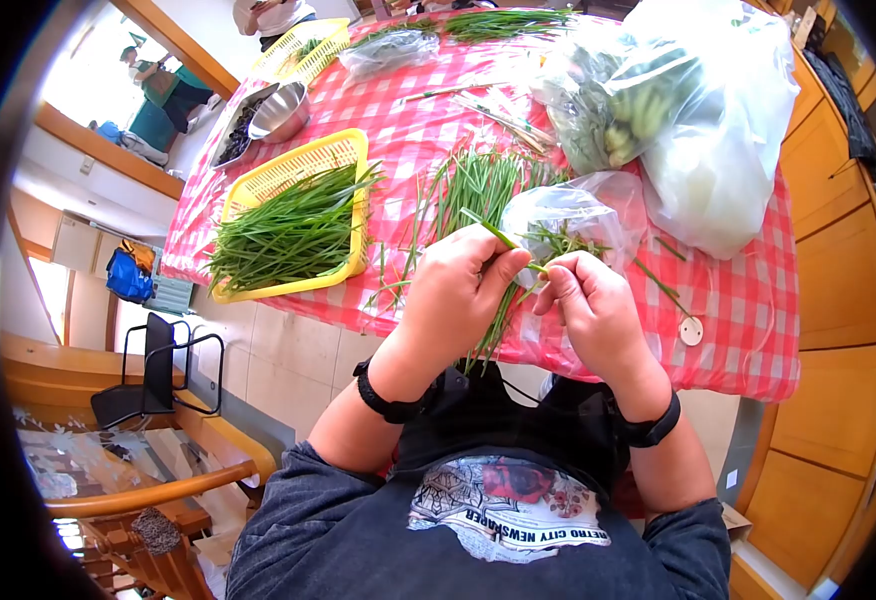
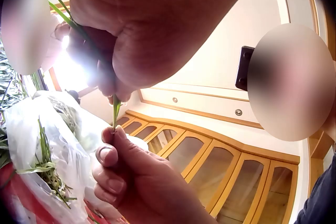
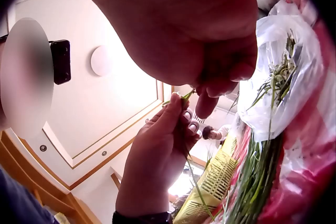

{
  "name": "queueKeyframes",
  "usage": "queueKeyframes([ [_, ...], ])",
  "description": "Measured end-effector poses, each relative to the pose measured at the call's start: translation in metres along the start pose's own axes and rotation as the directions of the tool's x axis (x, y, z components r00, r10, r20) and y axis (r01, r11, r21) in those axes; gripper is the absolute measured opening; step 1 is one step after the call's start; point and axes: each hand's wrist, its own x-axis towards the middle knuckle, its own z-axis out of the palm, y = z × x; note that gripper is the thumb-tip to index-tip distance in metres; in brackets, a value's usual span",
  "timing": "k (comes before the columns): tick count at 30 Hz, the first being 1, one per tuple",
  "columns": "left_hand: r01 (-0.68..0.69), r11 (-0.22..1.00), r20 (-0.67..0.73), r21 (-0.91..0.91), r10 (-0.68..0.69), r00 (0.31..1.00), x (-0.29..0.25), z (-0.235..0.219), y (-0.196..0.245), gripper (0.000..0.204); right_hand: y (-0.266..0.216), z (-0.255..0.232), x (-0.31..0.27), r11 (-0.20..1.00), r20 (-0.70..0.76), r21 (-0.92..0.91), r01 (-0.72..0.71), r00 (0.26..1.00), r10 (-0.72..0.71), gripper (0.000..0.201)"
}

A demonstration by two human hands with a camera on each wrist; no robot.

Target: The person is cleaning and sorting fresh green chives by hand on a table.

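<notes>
Table (image 1: 758,300): covered in a red-checked cloth; all the greens lie on it, and the person sits at its near edge.
White bags (image 1: 718,120): two big plastic bags of vegetables at the far right of the table, well apart from the hands.
Basket (image 1: 343,150): yellow, on the left, holding a neat layer of stalks laid the same way, so it looks like the place for finished ones.
Loose pile (image 1: 478,190): unsorted green stalks fanned out on the cloth just beyond the hands, some trailing over the near edge.
Clear bag (image 1: 568,215): small, just behind the right hand, with short green scraps inside.
Left hand (image 1: 458,290): fingers curled round one stalk, thumb pressing it against the forefinger.
Right hand (image 1: 593,305): thumb and forefinger pressed together, pinching the stalk's end; the other fingers are loosely curled.
Stalk (image 1: 503,240): a single thin green one, held in the air between the two hands above the table edge.
Step in hand: seemingly trimming, with the right hand nipping the end off this stalk.
Next move: probably a short pull or snap at the pinch while the left hand keeps its hold, then scrap to the clear bag and stalk to the basket.
</notes>
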Motion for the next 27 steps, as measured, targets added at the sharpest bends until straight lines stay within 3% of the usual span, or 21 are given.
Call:
queueKeyframes([
  [3,-0.058,0.998,-0.012,0.004,0.058,0.998,0.001,0.001,-0.002,0.014,0.006,-0.001,-0.001,1.000,0.004,-0.008,-0.009,1.000,0.009,0.020],
  [7,0.043,0.998,-0.138,-0.037,-0.048,0.989,0.002,-0.009,-0.006,0.020,0.019,-0.009,0.001,0.999,-0.136,0.031,-0.040,0.990,0.044,0.023],
  [11,0.125,0.986,-0.101,-0.108,-0.136,0.985,0.002,-0.017,-0.006,0.024,0.034,-0.024,0.000,0.993,-0.201,0.112,-0.042,0.977,0.064,0.023],
  [13,0.121,0.984,-0.114,-0.133,-0.137,0.984,0.002,-0.015,-0.007,0.025,0.032,-0.030,0.000,0.966,-0.215,-0.257,-0.041,0.976,-0.016,0.021],
  [15,0.143,0.978,-0.096,-0.152,-0.159,0.983,0.003,-0.015,-0.005,0.025,0.026,-0.030,0.000,0.953,-0.159,-0.287,-0.102,0.986,0.058,0.015],
  [17,0.170,0.971,-0.079,-0.170,-0.186,0.979,0.002,-0.015,-0.002,0.026,0.012,-0.018,0.000,0.976,-0.260,-0.194,0.094,0.955,-0.144,0.024],
  [18,0.190,0.963,-0.058,-0.191,-0.204,0.977,0.001,-0.014,-0.001,0.026,0.012,-0.019,-0.001,0.978,-0.219,-0.183,0.097,0.966,-0.136,0.040],
  [22,0.166,0.966,-0.036,-0.196,-0.176,0.984,-0.001,-0.006,-0.004,0.025,0.012,-0.018,0.000,0.982,-0.162,-0.175,0.076,0.981,-0.105,0.041],
  [24,0.179,0.956,-0.023,-0.232,-0.189,0.982,-0.002,-0.003,0.002,0.023,0.005,-0.010,-0.001,0.996,-0.159,0.043,0.079,0.985,-0.072,0.041],
  [27,0.205,0.933,0.018,-0.296,-0.210,0.978,-0.004,0.002,0.005,0.022,0.005,0.002,-0.003,0.993,-0.131,0.049,0.106,0.986,-0.099,0.045],
])
